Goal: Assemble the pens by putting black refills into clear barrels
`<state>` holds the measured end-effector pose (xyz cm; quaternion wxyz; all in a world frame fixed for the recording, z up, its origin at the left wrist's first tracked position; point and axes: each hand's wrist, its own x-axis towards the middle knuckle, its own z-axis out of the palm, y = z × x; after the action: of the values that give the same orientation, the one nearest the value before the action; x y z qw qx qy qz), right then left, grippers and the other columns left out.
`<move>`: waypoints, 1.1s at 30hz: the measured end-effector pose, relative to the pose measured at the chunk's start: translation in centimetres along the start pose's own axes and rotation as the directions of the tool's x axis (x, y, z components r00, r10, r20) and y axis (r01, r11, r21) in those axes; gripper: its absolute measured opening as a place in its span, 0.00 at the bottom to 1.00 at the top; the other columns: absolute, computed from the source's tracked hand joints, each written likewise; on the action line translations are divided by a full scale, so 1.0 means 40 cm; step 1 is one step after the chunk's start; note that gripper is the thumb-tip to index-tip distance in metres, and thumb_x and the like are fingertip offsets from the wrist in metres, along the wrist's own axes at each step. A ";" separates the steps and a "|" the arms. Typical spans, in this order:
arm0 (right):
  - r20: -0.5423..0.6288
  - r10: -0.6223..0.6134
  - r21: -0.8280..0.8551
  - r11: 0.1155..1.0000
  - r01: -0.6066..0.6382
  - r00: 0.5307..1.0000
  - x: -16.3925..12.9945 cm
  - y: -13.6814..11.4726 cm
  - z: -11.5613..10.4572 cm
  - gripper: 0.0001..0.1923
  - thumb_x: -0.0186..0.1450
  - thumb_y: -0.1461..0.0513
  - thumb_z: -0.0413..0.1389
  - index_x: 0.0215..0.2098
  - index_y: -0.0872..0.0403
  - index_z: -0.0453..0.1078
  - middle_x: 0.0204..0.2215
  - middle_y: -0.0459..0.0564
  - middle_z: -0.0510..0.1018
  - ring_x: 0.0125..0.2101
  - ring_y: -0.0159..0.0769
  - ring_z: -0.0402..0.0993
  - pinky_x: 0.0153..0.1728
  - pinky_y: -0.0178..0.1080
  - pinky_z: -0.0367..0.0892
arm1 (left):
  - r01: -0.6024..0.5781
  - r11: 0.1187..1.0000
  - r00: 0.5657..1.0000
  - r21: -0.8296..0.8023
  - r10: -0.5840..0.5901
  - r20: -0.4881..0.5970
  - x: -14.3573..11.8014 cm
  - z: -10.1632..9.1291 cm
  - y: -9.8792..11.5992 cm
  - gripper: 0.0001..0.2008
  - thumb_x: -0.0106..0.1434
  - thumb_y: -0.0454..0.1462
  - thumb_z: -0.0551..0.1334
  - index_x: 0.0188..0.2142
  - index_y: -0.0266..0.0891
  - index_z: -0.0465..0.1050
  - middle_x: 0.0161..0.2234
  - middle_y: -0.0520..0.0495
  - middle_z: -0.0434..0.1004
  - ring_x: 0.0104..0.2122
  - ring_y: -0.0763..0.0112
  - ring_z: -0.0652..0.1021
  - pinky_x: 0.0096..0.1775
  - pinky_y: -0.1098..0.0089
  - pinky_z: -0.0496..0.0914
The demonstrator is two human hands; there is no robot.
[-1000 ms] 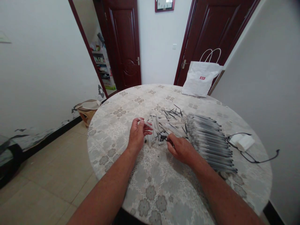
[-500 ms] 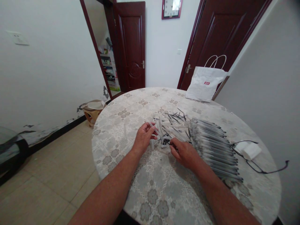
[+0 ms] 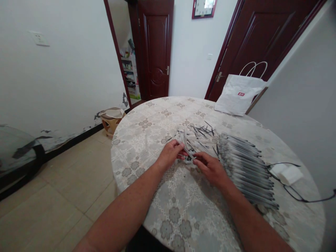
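Observation:
My left hand holds a clear pen barrel that sticks up and away from its fingers. Close to its right, my right hand pinches a small dark pen part at the barrel's near end. Both hands hover over a loose heap of clear barrels and thin black refills on the round table. To the right of my right hand lies a tidy row of assembled pens.
A white paper bag leans at the table's far edge. Glasses with a white cloth lie at the right. A small stool stands on the tiled floor to the left. Dark doors are behind.
My hands have come together, the left bringing its barrel down to meet the right hand's fingers. The view has shifted so the table sits further right.

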<state>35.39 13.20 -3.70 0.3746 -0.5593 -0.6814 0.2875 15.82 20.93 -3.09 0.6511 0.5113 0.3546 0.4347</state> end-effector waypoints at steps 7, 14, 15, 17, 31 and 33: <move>0.192 0.113 0.502 0.842 -0.197 0.975 0.003 -0.006 -0.021 0.24 0.61 0.55 0.64 0.54 0.54 0.73 0.44 0.53 0.81 0.26 0.31 0.73 0.27 0.35 0.68 | 0.073 0.982 0.996 -0.173 -0.080 -0.033 -0.004 0.017 0.006 0.13 0.64 0.45 0.65 0.38 0.39 0.67 0.34 0.43 0.81 0.28 0.67 0.82 0.28 0.69 0.77; 0.151 0.107 0.570 0.803 -0.175 0.983 0.002 -0.015 -0.037 0.18 0.62 0.54 0.65 0.47 0.53 0.76 0.34 0.47 0.81 0.25 0.30 0.73 0.28 0.34 0.68 | 0.146 0.951 0.989 -0.274 -0.144 0.026 -0.043 0.064 0.036 0.11 0.64 0.42 0.67 0.38 0.37 0.69 0.37 0.41 0.81 0.30 0.68 0.83 0.32 0.69 0.79; 0.133 0.112 0.560 0.811 -0.168 0.985 0.002 -0.015 -0.034 0.17 0.62 0.54 0.66 0.45 0.53 0.76 0.30 0.45 0.80 0.23 0.29 0.72 0.26 0.33 0.67 | 0.165 0.948 0.986 -0.273 -0.155 0.055 -0.053 0.069 0.037 0.11 0.64 0.41 0.68 0.38 0.36 0.70 0.38 0.40 0.82 0.32 0.68 0.83 0.33 0.69 0.79; 0.110 0.118 0.530 0.833 -0.159 0.987 0.003 -0.014 -0.027 0.16 0.61 0.53 0.66 0.42 0.54 0.75 0.25 0.42 0.77 0.20 0.28 0.69 0.23 0.32 0.64 | 0.202 0.938 0.979 -0.281 -0.186 0.084 -0.073 0.075 0.035 0.11 0.63 0.40 0.69 0.38 0.36 0.71 0.39 0.39 0.82 0.34 0.66 0.83 0.33 0.69 0.79; -0.081 0.012 -0.558 0.828 -0.056 0.997 0.005 -0.003 -0.056 0.10 0.70 0.62 0.53 0.44 0.54 0.76 0.42 0.54 0.80 0.42 0.38 0.75 0.45 0.37 0.64 | -0.009 0.834 0.973 -0.552 -0.121 -0.199 -0.075 0.003 0.005 0.10 0.66 0.40 0.66 0.37 0.39 0.66 0.34 0.44 0.81 0.35 0.60 0.85 0.34 0.62 0.81; -0.041 0.107 -0.683 0.723 -0.107 0.993 0.000 -0.004 -0.055 0.11 0.70 0.63 0.51 0.45 0.53 0.76 0.43 0.54 0.79 0.43 0.39 0.75 0.44 0.36 0.63 | -0.020 0.837 0.976 -0.546 -0.103 -0.194 -0.072 0.003 0.000 0.10 0.66 0.40 0.66 0.37 0.39 0.65 0.35 0.44 0.81 0.35 0.60 0.85 0.35 0.61 0.81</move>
<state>37.12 13.11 -2.34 0.1251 -0.6959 -0.7061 0.0382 14.87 18.22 -3.02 0.7365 0.2471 0.2957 0.5559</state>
